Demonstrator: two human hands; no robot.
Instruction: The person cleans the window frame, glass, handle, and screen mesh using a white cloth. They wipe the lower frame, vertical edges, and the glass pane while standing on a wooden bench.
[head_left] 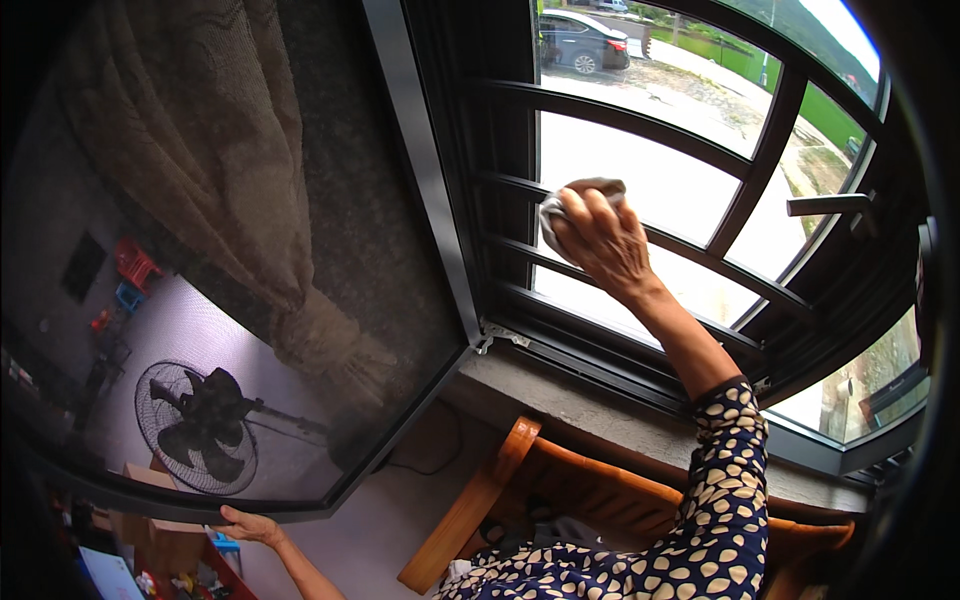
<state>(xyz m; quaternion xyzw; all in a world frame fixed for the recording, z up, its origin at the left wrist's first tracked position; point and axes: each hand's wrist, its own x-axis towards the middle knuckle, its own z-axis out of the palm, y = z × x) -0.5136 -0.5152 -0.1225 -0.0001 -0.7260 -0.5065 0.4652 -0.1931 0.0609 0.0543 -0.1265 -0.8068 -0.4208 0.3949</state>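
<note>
My right hand (608,242) is closed around a crumpled grey cloth (552,225). It rests at one of the dark horizontal window bars (690,262), my arm stretched out over the sill. Lower left, my left hand (252,526) grips the bottom edge of an opened window sash (428,165), thumb on the near side; its other fingers are partly hidden. The sash has a dark frame and a dark, see-through panel, swung inward at the left. A metal hinge (497,338) shows at its bottom corner.
Below the rough sill (590,400) stands a wooden bench (470,510). A window handle (830,205) juts out at the right. Through or in the sash panel appear a tied brown curtain (240,150) and a black fan (205,425). Outside, a dark car (585,42) is parked.
</note>
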